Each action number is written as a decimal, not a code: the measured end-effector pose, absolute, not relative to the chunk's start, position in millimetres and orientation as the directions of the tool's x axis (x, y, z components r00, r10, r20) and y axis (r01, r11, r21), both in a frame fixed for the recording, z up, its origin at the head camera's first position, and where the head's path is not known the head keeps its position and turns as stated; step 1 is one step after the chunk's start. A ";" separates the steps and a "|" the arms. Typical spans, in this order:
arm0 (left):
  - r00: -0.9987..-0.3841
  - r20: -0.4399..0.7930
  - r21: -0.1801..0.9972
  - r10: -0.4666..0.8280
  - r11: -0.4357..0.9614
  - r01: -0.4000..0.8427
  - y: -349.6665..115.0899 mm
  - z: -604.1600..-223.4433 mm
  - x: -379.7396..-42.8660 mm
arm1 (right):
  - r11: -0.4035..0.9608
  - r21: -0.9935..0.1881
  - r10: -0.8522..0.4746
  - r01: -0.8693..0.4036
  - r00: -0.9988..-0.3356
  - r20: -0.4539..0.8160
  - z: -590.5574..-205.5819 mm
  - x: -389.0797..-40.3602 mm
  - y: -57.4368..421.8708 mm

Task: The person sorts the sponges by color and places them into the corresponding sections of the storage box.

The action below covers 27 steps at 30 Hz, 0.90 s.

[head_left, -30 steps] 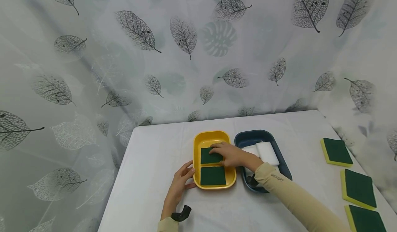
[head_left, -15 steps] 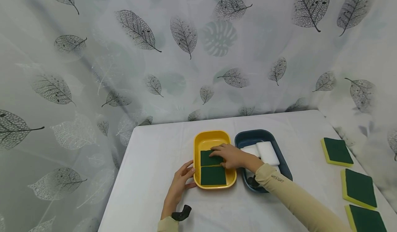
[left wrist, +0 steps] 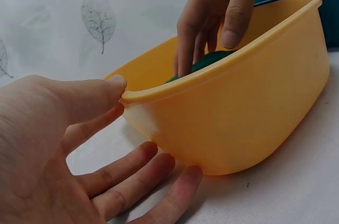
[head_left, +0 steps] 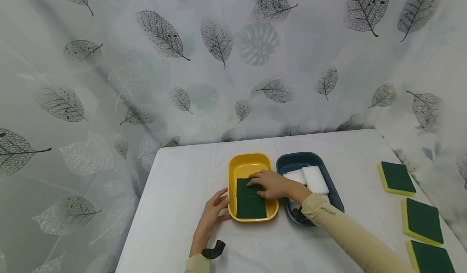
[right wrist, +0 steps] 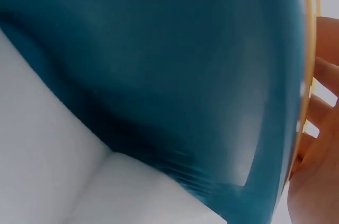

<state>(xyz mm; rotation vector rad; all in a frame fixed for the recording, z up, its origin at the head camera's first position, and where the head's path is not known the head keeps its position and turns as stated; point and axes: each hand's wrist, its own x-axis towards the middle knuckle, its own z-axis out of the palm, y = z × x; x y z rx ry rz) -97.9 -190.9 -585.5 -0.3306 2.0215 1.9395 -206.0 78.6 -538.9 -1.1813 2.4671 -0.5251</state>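
A yellow tray [head_left: 248, 219] stands on the white tabletop. In it two green-topped scouring sponges [head_left: 251, 206] lie flat, edge to edge, in its near part. My left hand [head_left: 209, 216] rests against the tray's left side. In the left wrist view its thumb touches the rim and its other fingers [left wrist: 172, 187] lie along or beside the outer wall. My right hand [head_left: 273, 183] reaches into the tray from the right, fingertips on the farther sponge. Its thumb looks just above that sponge in the left wrist view. The right wrist view shows mostly a blue tray [right wrist: 175, 44].
The blue tray [head_left: 297, 157] stands right of the yellow one and holds several white sponge blocks [head_left: 315, 179]. My right forearm crosses over it. Along the table's right side lie more green-and-yellow sponges [head_left: 423, 222]. A leaf-printed curtain [head_left: 219, 82] hangs behind the table.
My right hand has slid the farther sponge slightly toward me, and the yellow strip between the two sponges no longer shows. My left hand has stayed at the tray's side.
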 end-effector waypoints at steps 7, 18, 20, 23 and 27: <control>-0.920 -0.389 0.921 0.050 0.050 -0.387 -191.0 -587.3 -98.5 | 0.581 -0.520 -0.784 -0.626 -0.601 -0.153 -537.4 -206.0 79.5; -0.923 -0.383 0.923 0.043 0.045 -0.382 -190.6 -587.0 -98.5 | 0.551 -0.684 -0.739 -0.479 -0.660 -0.133 -523.5 -191.5 90.9; -0.922 -0.385 0.923 0.039 0.047 -0.383 -190.2 -587.1 -98.2 | 0.529 -0.723 -0.728 -0.443 -0.675 -0.119 -521.4 -188.2 94.6; -0.922 -0.386 0.922 0.035 0.051 -0.385 -189.6 -586.9 -97.6 | 0.498 -0.772 -0.708 -0.394 -0.699 -0.100 -520.3 -183.1 100.0; -0.922 -0.385 0.922 0.029 0.054 -0.384 -188.8 -586.0 -96.8 | 0.451 -0.820 -0.698 -0.353 -0.712 -0.077 -520.0 -177.5 103.9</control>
